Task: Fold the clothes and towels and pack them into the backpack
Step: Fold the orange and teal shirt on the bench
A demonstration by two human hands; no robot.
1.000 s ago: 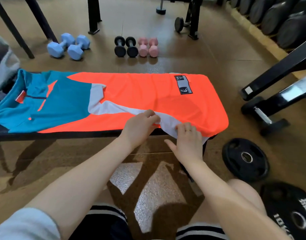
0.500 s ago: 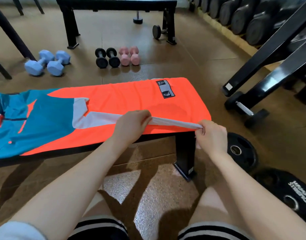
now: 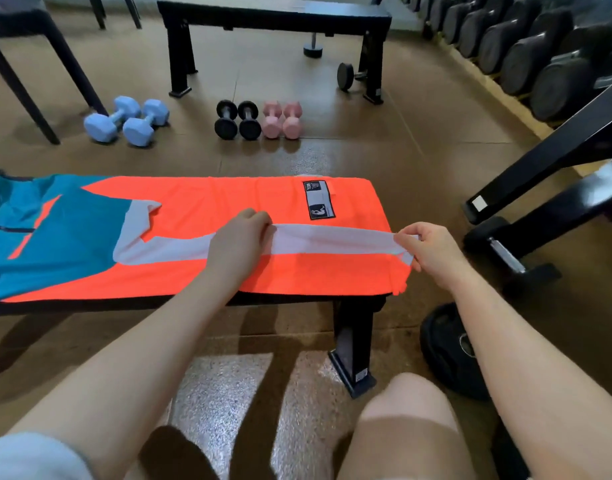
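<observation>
Apparently both hands [image 3: 240,242] at shirt [image 3: 263,202] edge

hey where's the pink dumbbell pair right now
In the head view, the pink dumbbells sit on the floor beyond the orange shirt, just right of the black dumbbells and in front of the far bench.

Shirt [image 3: 228,202] lay on worktop [image 3: 159,304]; dumbbells [image 3: 256,119] on floor behind left hand [image 3: 238,244]; weight plate [image 3: 449,358] below right hand [image 3: 432,251].
</observation>
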